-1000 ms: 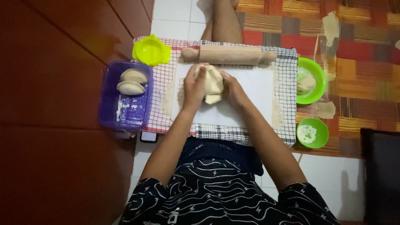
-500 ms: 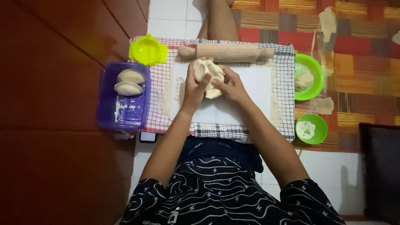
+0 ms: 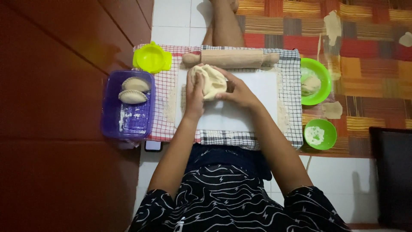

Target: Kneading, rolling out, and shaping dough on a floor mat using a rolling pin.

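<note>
Flanked by a purple plastic tub [image 3: 127,122] of two folded pastries, a yellow plastic press [image 3: 151,57] and two green bowls [image 3: 318,76], I see both hands, left [image 3: 194,95] and right [image 3: 238,92], cupped around a pale dough lump [image 3: 210,80] on the white board [image 3: 240,115], just below a wooden rolling pin [image 3: 231,58] lying crosswise.

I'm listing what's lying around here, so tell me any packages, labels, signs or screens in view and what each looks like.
Phone: small dark slab, mostly hidden under the checked cloth's near left edge; no lit display shows.
Dark screen-like panel: black rectangle at the right edge; cannot tell what it is.
No packages, labels or signs.
</note>
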